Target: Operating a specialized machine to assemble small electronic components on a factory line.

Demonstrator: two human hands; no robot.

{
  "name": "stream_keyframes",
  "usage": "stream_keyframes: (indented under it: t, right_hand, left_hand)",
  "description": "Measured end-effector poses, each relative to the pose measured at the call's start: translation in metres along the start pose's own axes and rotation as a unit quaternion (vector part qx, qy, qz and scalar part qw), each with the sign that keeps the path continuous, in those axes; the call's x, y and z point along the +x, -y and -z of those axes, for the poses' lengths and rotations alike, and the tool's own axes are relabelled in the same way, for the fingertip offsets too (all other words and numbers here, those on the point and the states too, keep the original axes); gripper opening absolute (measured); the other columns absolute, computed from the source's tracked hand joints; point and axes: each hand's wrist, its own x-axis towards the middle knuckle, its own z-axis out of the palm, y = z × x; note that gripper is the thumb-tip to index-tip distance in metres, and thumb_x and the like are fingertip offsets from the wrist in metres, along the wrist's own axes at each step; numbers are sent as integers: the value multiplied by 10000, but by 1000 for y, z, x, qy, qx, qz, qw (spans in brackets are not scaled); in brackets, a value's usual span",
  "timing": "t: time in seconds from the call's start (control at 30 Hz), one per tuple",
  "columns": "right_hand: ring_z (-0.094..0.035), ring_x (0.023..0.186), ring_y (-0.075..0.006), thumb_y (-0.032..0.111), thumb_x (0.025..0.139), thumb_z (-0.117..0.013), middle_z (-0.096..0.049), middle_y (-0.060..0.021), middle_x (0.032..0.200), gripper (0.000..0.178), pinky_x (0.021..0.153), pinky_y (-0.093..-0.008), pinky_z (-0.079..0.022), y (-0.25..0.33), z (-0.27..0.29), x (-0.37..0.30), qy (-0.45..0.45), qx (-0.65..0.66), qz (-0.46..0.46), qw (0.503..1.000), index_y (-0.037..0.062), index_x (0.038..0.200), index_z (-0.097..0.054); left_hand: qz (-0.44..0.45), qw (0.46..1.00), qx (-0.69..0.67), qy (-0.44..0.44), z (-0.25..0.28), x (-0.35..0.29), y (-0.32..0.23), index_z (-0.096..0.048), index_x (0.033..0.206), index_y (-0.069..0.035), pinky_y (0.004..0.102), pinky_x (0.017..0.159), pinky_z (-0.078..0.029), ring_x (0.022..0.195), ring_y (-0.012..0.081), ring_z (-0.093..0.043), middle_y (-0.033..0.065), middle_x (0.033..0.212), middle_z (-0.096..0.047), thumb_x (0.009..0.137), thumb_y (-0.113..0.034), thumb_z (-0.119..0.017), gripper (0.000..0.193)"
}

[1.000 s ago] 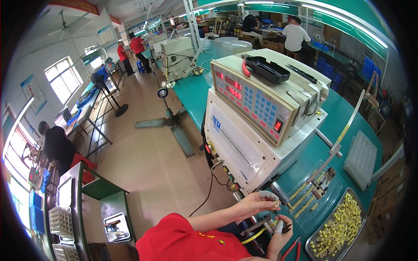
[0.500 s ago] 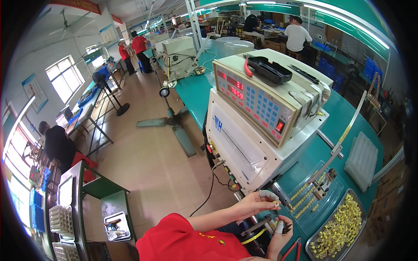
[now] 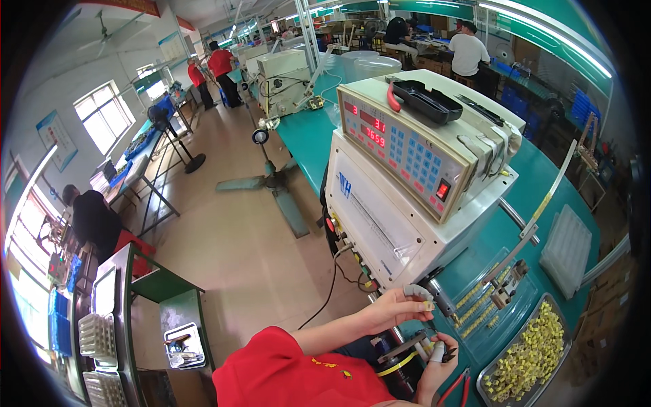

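My left hand (image 3: 397, 309), a pale cover on one finger, pinches a small yellow bobbin-like part (image 3: 428, 306) in front of the winding machine's shaft. Just below it, my right hand (image 3: 437, 363) is closed around a small dark hand tool (image 3: 449, 355) whose exact kind I cannot make out. A finger of that hand also wears a pale cover. Near the right hand lie red-handled pliers (image 3: 456, 388). To the right, a metal tray (image 3: 483, 381) is heaped with yellow parts. Rows of similar yellow parts (image 3: 478, 313) lie in a clear tray beyond my hands.
The white machine (image 3: 376, 214) carries a control box (image 3: 400, 152) with red digits. On top rests a black tray (image 3: 428, 102). Clear plastic trays (image 3: 566, 247) are stacked at right. A floor fan's blades (image 3: 274, 180) stand left of the green bench. Several people work farther off.
My left hand has risen slightly, still with the yellow part in its fingertips. The right hand stays almost in place with the dark tool. The whole view has shifted a little.
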Motion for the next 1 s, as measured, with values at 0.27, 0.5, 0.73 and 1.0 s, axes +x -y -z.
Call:
stream_keyframes:
  t: [0.27, 0.5, 0.73, 1.0]
  right_hand:
    - [-568, 837, -102, 24, 969, -484, -608, -44, 936, 146, 728, -219, -489, 0, -1, 2, -2, -6, 6, 1000, 18, 1078, -581]
    - [-564, 840, -101, 22, 973, -481, -604, -43, 938, 144, 742, -219, -490, 4, 0, -1, 0, -10, 4, 1000, 18, 1078, -581]
    - [-571, 871, -115, 0, 972, -477, -596, -56, 966, 148, 753, -228, -498, 11, 0, -7, -4, 21, -7, 1000, 12, 1083, -574]
    - [-585, 897, -116, 38, 968, -520, -638, -50, 929, 141, 838, -247, -441, 25, 1, -4, 4, 20, 4, 1000, 6, 1084, -594]
  left_hand:
    - [7, 1000, -5, 10, 0, 0, 4, -593, 1140, -37, 329, 915, -507, 992, 194, -646, 84, 1078, -654, 918, -72, -645, 231]
    - [20, 1000, -8, 7, -3, -2, 7, -587, 1123, -37, 306, 912, -494, 1010, 179, -624, 78, 1088, -625, 921, -51, -631, 208]
    - [34, 995, -77, 50, -4, 2, 5, -590, 1144, -48, 330, 981, -463, 1056, 183, -603, 64, 1112, -610, 927, -45, -613, 218]
    - [24, 994, -102, 39, -6, 5, -3, -555, 1204, -23, 341, 965, -469, 1043, 208, -598, 118, 1152, -608, 930, -56, -613, 282]
